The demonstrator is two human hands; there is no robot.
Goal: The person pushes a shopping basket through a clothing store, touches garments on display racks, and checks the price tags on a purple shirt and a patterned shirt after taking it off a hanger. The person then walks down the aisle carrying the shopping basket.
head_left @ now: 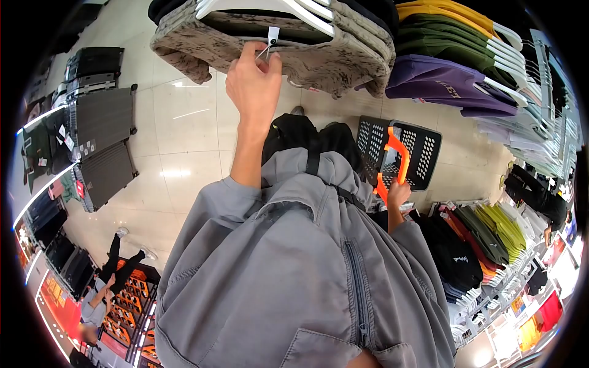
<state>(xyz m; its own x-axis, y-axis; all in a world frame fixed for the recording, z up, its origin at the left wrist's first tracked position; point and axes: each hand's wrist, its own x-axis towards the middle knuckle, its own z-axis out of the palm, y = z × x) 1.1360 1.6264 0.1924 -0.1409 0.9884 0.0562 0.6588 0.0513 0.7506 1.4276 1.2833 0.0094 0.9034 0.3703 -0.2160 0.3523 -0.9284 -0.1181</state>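
Observation:
A brown-grey patterned shirt [325, 61] hangs on a white hanger [300, 17] at the top of the head view, in front of others like it. My left hand [254, 80] is at its neckline, thumb and fingers closed on the thin white strip of a small tag [273, 37]. Lower right, my right hand [399, 194] is wrapped round the orange handle [402, 159] of a black shopping basket [423, 153], which hangs beside my legs. The basket's perforated side shows; part of its inside is hidden.
Purple shirts [451, 83] and green shirts [454, 46] hang at the upper right. More folded and hung clothes [469, 239] are at the right. Grey suitcases [104, 116] stand at the left. One person [95, 303] is at the lower left, another [540, 196] at the far right.

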